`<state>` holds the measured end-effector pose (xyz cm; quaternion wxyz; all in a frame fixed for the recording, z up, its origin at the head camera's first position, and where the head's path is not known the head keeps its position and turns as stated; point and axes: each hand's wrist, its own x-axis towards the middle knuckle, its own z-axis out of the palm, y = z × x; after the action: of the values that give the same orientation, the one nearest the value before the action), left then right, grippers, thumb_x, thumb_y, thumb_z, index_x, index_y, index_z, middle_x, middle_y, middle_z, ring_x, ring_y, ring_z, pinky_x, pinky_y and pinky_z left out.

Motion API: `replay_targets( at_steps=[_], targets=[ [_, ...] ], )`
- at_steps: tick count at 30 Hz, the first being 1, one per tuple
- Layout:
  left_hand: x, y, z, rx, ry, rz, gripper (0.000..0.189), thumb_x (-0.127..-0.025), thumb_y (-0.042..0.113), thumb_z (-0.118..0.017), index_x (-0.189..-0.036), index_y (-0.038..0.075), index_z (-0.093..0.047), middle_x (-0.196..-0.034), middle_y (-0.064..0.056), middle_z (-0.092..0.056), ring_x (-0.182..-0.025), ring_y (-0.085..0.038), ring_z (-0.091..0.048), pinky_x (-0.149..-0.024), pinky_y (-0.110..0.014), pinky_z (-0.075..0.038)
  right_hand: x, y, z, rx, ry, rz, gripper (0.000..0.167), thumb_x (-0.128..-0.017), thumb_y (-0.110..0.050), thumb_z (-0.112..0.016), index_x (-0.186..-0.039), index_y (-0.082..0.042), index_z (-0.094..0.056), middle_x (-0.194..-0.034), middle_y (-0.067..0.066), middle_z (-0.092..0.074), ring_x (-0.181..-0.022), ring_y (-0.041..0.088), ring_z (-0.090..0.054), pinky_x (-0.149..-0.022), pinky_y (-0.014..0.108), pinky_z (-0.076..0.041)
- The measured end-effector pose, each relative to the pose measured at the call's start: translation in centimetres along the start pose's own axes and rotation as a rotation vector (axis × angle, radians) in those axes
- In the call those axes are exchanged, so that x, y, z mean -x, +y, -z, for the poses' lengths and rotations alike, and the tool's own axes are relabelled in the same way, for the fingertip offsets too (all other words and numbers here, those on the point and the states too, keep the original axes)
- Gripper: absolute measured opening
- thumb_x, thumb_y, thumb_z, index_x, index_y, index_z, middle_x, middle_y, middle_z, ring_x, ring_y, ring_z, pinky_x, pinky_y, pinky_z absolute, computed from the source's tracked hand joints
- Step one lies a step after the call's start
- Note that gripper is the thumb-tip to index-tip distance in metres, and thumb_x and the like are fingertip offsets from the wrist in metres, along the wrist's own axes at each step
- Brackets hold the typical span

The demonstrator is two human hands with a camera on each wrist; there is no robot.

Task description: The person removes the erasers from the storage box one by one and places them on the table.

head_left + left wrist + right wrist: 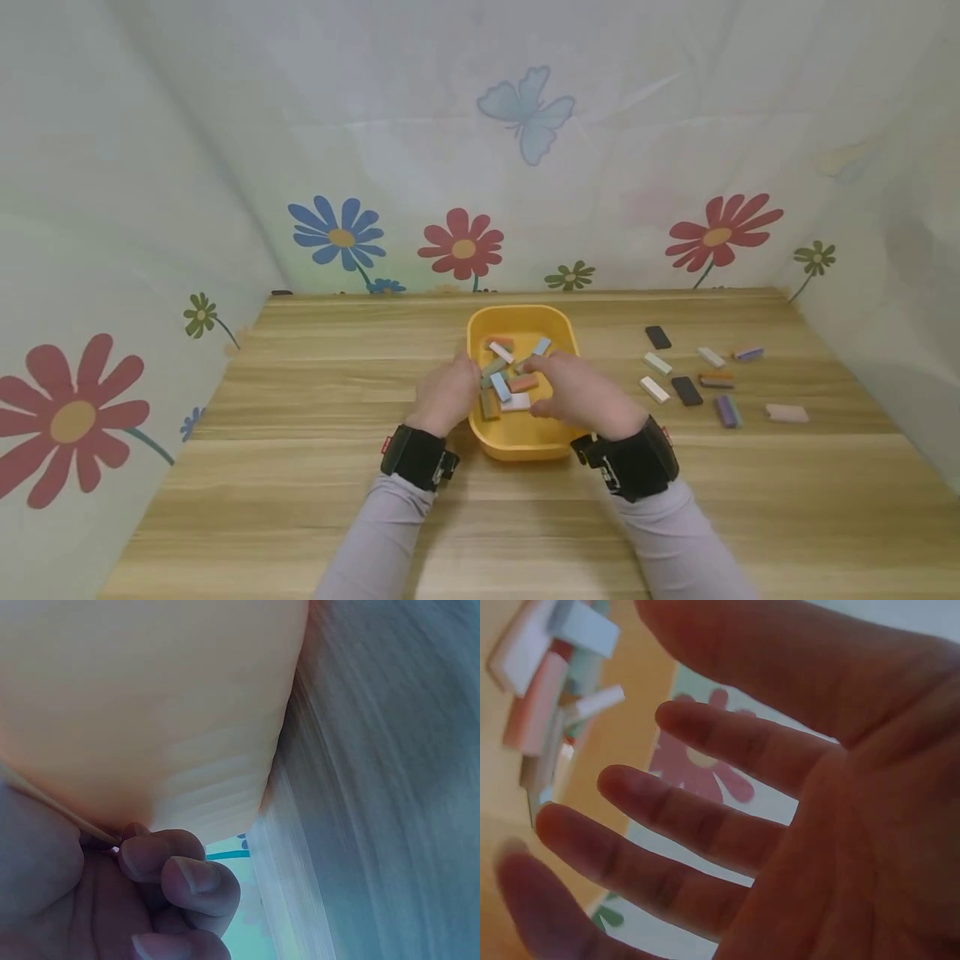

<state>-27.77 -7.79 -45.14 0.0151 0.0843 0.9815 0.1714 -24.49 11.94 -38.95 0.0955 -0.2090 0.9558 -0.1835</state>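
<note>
A yellow plastic bin (525,452) stands on the wooden table with several small rectangular blocks inside, among them a light blue block (500,387), an orange-brown block (522,382) and a white block (516,402). My left hand (444,393) pinches the bin's left rim; in the left wrist view its curled fingers (199,877) are at the edge of the bin wall (165,697). Over the right rim reaches my right hand (588,395), fingers spread and nothing held. In the right wrist view a pink block (536,705) lies beyond its fingertips.
Right of the bin, several loose blocks lie on the table (315,467), including a black block (658,337), a purple block (726,412) and a beige block (787,413). A flower-printed white curtain (405,125) borders the table at the back and sides.
</note>
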Motion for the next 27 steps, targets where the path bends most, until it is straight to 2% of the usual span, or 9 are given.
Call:
replay_targets(
  at_steps=[5, 8, 11, 15, 19, 23, 27],
  targets=[
    [0.0, -0.2, 0.2, 0.034, 0.004, 0.019, 0.028, -0.106, 0.023, -0.034, -0.097, 0.008, -0.055, -0.069, -0.005, -0.053, -0.058, -0.021, -0.051, -0.051, -0.034, -0.041, -1.4, -0.7, -1.9, 0.011, -0.062, 0.032, 0.047, -0.081, -0.014, -0.08, -0.122, -0.001, -0.06, -0.123, 0.014, -0.061, -0.112, 0.029, -0.057, -0.096, 0.044, -0.044],
    [0.0, -0.3, 0.1, 0.021, -0.011, 0.027, 0.026, -0.106, 0.023, -0.035, -0.096, 0.009, -0.055, -0.069, -0.004, -0.053, -0.057, -0.021, -0.051, -0.05, -0.033, -0.04, -1.8, -0.8, -2.9, 0.022, -0.096, 0.009, 0.045, -0.08, -0.013, -0.08, -0.119, -0.003, -0.061, -0.118, 0.012, -0.063, -0.105, 0.026, -0.059, -0.093, 0.042, -0.045],
    [-0.1, -0.1, 0.1, -0.017, -0.026, 0.014, 0.024, -0.105, 0.022, -0.037, -0.096, 0.008, -0.055, -0.07, -0.004, -0.053, -0.058, -0.02, -0.051, -0.049, -0.033, -0.04, -2.0, -0.7, -3.6, 0.035, -0.114, 0.008, 0.038, -0.077, -0.009, -0.079, -0.111, -0.004, -0.062, -0.101, 0.008, -0.066, -0.09, 0.022, -0.06, -0.084, 0.041, -0.048],
    [-0.1, -0.2, -0.1, -0.038, -0.049, 0.001, 0.022, -0.105, 0.022, -0.039, -0.097, 0.007, -0.055, -0.071, -0.004, -0.052, -0.058, -0.019, -0.051, -0.048, -0.032, -0.04, -2.4, -0.5, -4.4, 0.044, -0.102, 0.02, 0.033, -0.07, -0.001, -0.076, -0.098, -0.008, -0.058, -0.083, 0.002, -0.057, -0.075, 0.019, -0.053, -0.072, 0.038, -0.048],
    [-0.1, -0.2, 0.0, -0.026, -0.045, 0.005, 0.021, -0.105, 0.021, -0.04, -0.097, 0.008, -0.055, -0.072, -0.004, -0.052, -0.06, -0.02, -0.051, -0.049, -0.033, -0.041, -2.6, -0.2, -4.8, 0.037, -0.072, 0.03, 0.034, -0.067, 0.004, -0.074, -0.092, -0.009, -0.056, -0.08, 0.001, -0.053, -0.074, 0.019, -0.051, -0.07, 0.036, -0.045],
    [0.0, -0.2, 0.2, -0.023, -0.042, 0.015, 0.022, -0.104, 0.021, -0.039, -0.096, 0.009, -0.055, -0.073, -0.004, -0.052, -0.061, -0.02, -0.051, -0.051, -0.034, -0.041, -2.6, -0.3, -4.9, 0.058, -0.047, 0.051, 0.031, -0.068, 0.0, -0.077, -0.086, -0.01, -0.054, -0.08, 0.001, -0.051, -0.073, 0.019, -0.05, -0.068, 0.035, -0.044],
    [0.0, -0.1, 0.1, -0.016, -0.038, 0.012, 0.024, -0.104, 0.022, -0.038, -0.094, 0.009, -0.056, -0.074, -0.005, -0.053, -0.063, -0.021, -0.052, -0.054, -0.036, -0.042, -2.6, -0.4, -5.3, 0.11, -0.019, 0.1, 0.031, -0.069, -0.006, -0.08, -0.088, -0.01, -0.056, -0.082, 0.002, -0.05, -0.074, 0.019, -0.05, -0.07, 0.036, -0.045]
  ],
)
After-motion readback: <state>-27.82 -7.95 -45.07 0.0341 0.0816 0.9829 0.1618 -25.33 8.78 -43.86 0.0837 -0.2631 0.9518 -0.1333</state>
